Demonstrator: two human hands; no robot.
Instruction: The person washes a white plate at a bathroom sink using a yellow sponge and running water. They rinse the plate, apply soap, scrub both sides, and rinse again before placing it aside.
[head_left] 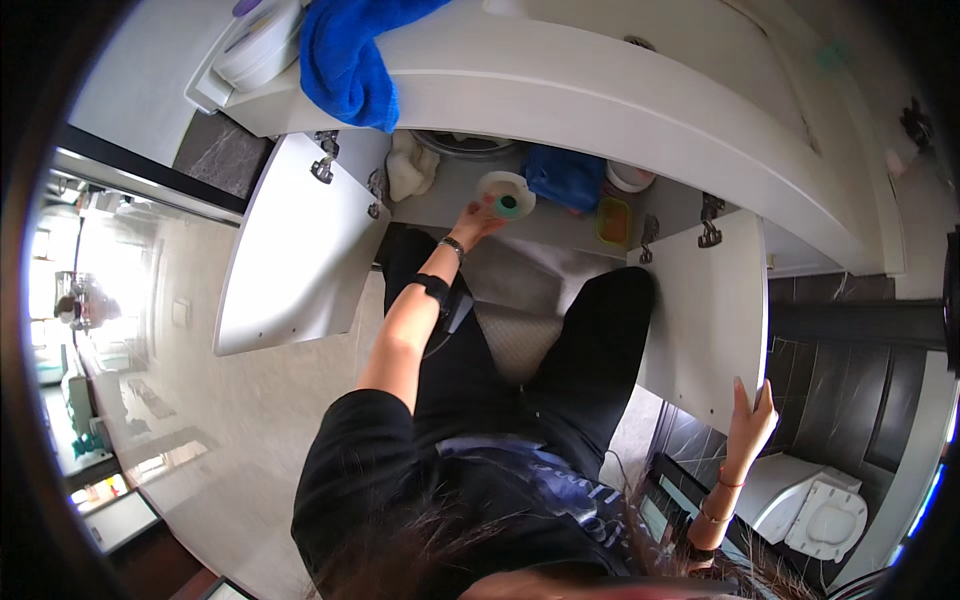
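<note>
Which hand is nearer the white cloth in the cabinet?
Left. The left hand is close, to the right of the white cloth; the right hand is farther, at the right door's edge.

Dish (508,188) partly hidden by left hand (483,217); blue towel (345,65) cropped at top.

The round object (510,191) at my left fingers (488,214) is whitish over its broad far part, pale teal on the near part, with a dark round spot in the teal; its face is turned up towards me, inside the open cabinet (465,212); I cannot tell whether it touches the cabinet's floor; the white door (705,310) by my right fingers (740,396) is a flat, plain panel, swung open, metal hinges at its far end.
</note>
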